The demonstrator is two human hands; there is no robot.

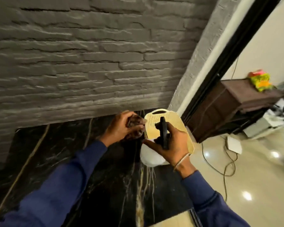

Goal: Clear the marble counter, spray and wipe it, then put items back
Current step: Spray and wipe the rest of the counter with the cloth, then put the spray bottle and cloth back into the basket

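The black marble counter point(59, 161) with pale veins runs along a grey stone wall. At its far right corner stands a cream plastic basket point(172, 120) with a perforated wall and a handle slot. My right hand point(170, 145) grips a black phone point(163, 133) upright over the basket. A white object point(152, 158) lies under that hand, partly hidden. My left hand point(121, 126) is closed around a small mottled brown object point(135, 122) just left of the basket, above the counter.
The grey stone wall point(72, 63) backs the counter. Right of the counter's end is a black door frame point(220, 66), a dark brown cabinet point(228, 105) with a green and red packet point(259, 79), and cables point(226, 164) on the glossy floor.
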